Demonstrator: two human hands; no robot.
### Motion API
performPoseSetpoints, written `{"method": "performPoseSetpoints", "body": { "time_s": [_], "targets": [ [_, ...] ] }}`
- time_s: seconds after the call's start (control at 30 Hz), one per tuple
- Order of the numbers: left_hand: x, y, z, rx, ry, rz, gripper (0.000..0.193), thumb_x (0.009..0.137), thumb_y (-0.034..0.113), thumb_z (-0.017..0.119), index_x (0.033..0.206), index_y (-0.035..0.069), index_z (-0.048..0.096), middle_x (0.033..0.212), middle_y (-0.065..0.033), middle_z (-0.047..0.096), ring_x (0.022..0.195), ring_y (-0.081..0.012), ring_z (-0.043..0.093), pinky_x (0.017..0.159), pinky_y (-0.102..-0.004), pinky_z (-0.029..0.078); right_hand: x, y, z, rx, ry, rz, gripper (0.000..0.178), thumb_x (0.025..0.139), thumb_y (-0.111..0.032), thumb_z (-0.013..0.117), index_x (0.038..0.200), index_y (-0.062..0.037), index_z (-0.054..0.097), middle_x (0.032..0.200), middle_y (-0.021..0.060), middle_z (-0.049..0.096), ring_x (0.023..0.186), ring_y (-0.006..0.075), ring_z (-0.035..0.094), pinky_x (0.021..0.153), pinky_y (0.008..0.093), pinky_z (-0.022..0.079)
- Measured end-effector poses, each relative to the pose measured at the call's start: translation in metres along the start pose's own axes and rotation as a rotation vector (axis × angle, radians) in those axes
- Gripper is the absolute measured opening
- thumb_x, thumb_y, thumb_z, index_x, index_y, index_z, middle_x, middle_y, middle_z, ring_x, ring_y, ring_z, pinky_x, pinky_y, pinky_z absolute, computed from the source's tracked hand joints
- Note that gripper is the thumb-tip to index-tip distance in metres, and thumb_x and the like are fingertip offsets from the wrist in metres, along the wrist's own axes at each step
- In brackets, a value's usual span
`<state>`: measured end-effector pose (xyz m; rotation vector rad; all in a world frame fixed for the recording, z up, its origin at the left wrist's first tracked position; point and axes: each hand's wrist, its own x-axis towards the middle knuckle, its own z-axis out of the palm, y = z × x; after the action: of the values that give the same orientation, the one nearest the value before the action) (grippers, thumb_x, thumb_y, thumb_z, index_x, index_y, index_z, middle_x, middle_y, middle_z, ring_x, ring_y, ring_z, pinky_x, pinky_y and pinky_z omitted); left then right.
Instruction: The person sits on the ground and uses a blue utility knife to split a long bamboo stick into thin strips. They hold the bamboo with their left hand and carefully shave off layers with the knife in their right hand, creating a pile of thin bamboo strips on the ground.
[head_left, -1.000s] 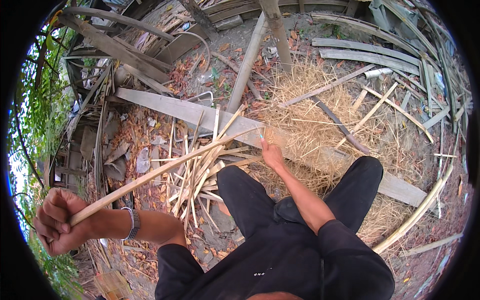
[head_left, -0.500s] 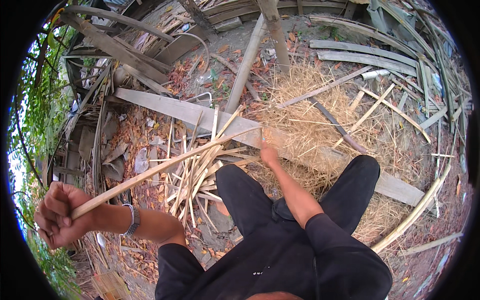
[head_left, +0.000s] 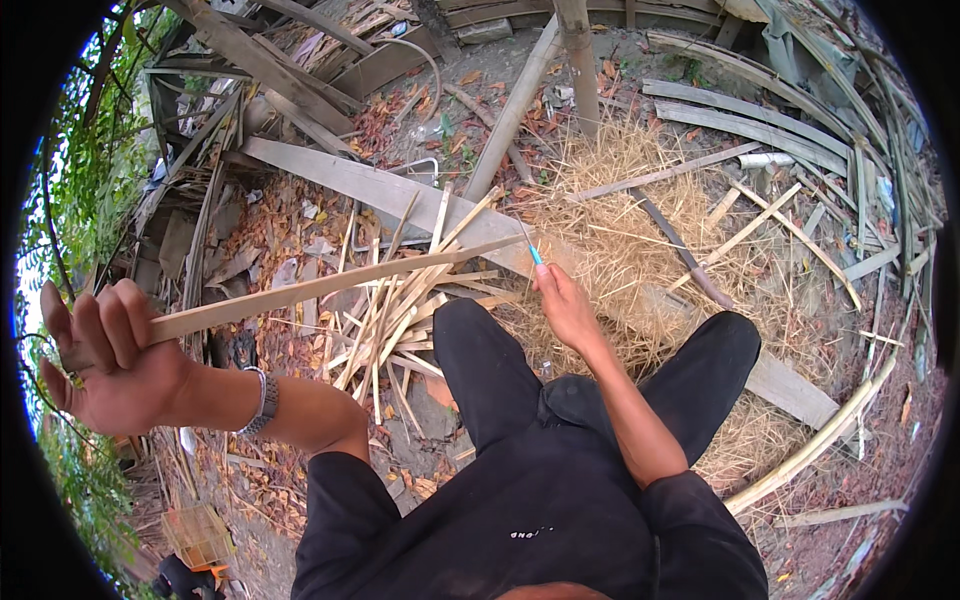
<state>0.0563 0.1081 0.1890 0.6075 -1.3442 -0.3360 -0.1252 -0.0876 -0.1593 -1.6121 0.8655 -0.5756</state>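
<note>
My left hand (head_left: 115, 350), at the far left, is closed around one end of a long pale bamboo strip (head_left: 300, 292). The strip slants up to the right, over a heap of split strips, and its thin far tip ends beside the knife. In my right hand (head_left: 568, 308) is a small knife (head_left: 536, 257) with a light blue handle, its narrow blade pointing away from me at the strip's tip. Whether blade and strip touch I cannot tell. Below the tip, a long grey plank (head_left: 350, 187) runs across in front of my knees.
Several split strips (head_left: 405, 325) lie heaped left of my knees. Straw-like shavings (head_left: 625, 165) cover the ground beyond the plank, with a machete (head_left: 668, 235) on them. Wooden posts (head_left: 578, 70) stand ahead. A curved bamboo length (head_left: 820, 445) lies at right.
My left hand has risen, so the strip lies flatter. My right hand has turned, and the knife's blue handle now shows clearly. The whole view has shifted slightly.
</note>
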Motion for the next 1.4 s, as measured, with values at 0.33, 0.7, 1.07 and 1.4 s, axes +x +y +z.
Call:
{"method": "performPoseSetpoints", "body": {
  "time_s": [0.33, 0.7, 1.07, 1.4],
  "targets": [
    [0.002, -0.009, 0.012, -0.075, -0.002, 0.153, 0.031, 0.085, 0.022, 0.044, 0.059, 0.016, 0.029, 0.041, 0.0068, 0.023, 0.030, -0.0023, 0.018, 0.026, -0.0175, 0.015, -0.031, -0.054, 0.021, -0.009, -0.086, -0.131, 0.045, 0.097, -0.035, 0.033, 0.082, 0.0035, 0.053, 0.065, 0.0268, 0.054, 0.066, 0.0456, 0.053, 0.062, 0.0495, 0.039],
    [0.004, -0.014, 0.025, -0.340, -0.220, -0.024, 0.036, 0.086, 0.020, 0.040, 0.051, 0.018, 0.035, 0.035, 0.0064, 0.025, 0.027, -0.0007, 0.018, 0.029, -0.0172, 0.013, 0.003, 0.048, 0.031, -0.432, -0.014, 0.034, 0.056, 0.097, -0.036, 0.032, 0.074, 0.0065, 0.060, 0.062, 0.0277, 0.056, 0.060, 0.0456, 0.056, 0.058, 0.0514, 0.042],
    [0.019, -0.013, -0.001, -0.150, -0.003, -0.045, 0.034, 0.084, 0.020, 0.041, 0.054, 0.018, 0.026, 0.044, 0.0036, 0.020, 0.034, -0.0057, 0.013, 0.034, -0.0234, 0.010, 0.004, -0.024, 0.050, -0.109, -0.010, -0.063, 0.053, 0.097, -0.036, 0.030, 0.081, 0.0047, 0.061, 0.071, 0.0319, 0.056, 0.070, 0.0491, 0.055, 0.066, 0.0518, 0.043],
    [0.014, -0.009, -0.008, -0.085, 0.024, -0.035, 0.032, 0.086, 0.020, 0.040, 0.057, 0.016, 0.027, 0.047, 0.0026, 0.020, 0.036, -0.0062, 0.012, 0.037, -0.0247, 0.009, 0.015, -0.002, 0.049, -0.279, 0.009, -0.001, 0.056, 0.096, -0.037, 0.031, 0.079, 0.0078, 0.061, 0.067, 0.0333, 0.056, 0.067, 0.0487, 0.057, 0.065, 0.0528, 0.046]
  ]
}}
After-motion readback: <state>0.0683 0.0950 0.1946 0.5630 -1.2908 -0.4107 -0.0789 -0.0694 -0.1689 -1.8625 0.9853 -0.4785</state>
